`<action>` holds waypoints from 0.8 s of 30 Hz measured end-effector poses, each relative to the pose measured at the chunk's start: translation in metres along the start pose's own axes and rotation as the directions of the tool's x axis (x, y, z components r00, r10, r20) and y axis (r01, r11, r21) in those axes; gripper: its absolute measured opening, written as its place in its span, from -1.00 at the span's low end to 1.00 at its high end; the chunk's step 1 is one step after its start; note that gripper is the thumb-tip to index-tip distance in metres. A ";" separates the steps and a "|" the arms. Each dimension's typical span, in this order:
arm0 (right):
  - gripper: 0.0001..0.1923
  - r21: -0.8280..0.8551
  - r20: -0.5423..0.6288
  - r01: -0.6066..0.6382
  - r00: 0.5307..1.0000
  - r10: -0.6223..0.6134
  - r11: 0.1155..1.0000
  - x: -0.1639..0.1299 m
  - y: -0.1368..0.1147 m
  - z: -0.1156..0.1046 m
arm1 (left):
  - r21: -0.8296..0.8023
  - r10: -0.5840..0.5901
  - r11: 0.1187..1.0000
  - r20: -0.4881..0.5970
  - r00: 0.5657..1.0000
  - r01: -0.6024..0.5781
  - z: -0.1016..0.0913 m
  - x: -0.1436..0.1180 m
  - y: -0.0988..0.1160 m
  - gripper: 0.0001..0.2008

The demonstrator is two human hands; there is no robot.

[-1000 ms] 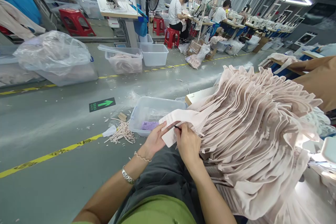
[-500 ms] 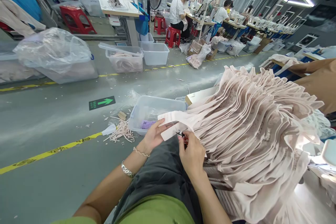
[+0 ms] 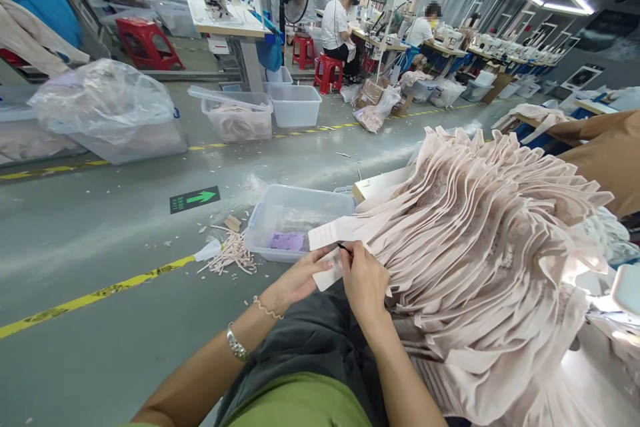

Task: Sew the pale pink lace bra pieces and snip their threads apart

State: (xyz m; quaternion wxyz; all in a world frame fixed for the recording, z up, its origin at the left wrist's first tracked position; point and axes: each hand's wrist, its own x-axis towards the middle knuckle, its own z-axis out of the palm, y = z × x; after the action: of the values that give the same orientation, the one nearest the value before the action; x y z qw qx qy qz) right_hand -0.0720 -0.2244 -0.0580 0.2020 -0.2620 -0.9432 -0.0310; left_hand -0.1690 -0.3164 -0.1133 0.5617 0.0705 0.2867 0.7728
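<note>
A thick heap of pale pink bras (image 3: 480, 247) lies folded together over the surface on my right. One bra's band ends stretch out from its left side; the upper end (image 3: 324, 235) is pale with faint rows across it. My left hand (image 3: 299, 279) pinches the lower band end (image 3: 329, 275) between thumb and fingers. Small dark-bladed scissors (image 3: 344, 248) poke out of my right hand (image 3: 367, 283), which is closed around them. Their tip is right by the band, close to my left fingertips. Most of the scissors is hidden by my fingers.
Beyond my hands, a clear plastic bin (image 3: 260, 213) on the floor holds a purple packet (image 3: 287, 241). Left of it lies a pile of fabric scraps (image 3: 233, 253). Farther off are bagged bins (image 3: 110, 107), a sewing table (image 3: 225, 20), and a seated co-worker (image 3: 336, 27).
My left hand has shifted lower, from between the two band ends to the lower one. The scissors have moved slightly up along the band.
</note>
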 end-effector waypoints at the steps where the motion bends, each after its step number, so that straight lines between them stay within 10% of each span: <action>1: -0.83 0.009 -0.004 0.000 1.000 0.000 1.000 -0.001 0.002 0.000 | 0.075 -0.029 0.997 0.006 1.000 0.028 -0.003 0.001 -0.001 -0.66; 14: -0.72 0.211 -0.142 0.018 0.990 0.013 0.977 -0.022 0.006 -0.003 | 0.137 0.093 0.986 0.012 0.996 -0.093 -0.003 0.001 0.023 -0.21; 24: -0.75 0.146 -0.075 0.032 0.997 -0.021 0.989 -0.027 0.000 -0.009 | 0.000 0.135 0.991 -0.106 0.985 -0.136 -0.002 0.002 0.021 -0.65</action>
State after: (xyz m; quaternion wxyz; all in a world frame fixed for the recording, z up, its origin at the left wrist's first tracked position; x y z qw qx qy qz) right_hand -0.0473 -0.2388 -0.0604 0.2547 -0.2324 -0.9383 0.0262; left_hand -0.1881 -0.3195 -0.1046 0.4920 0.0469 0.3079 0.8130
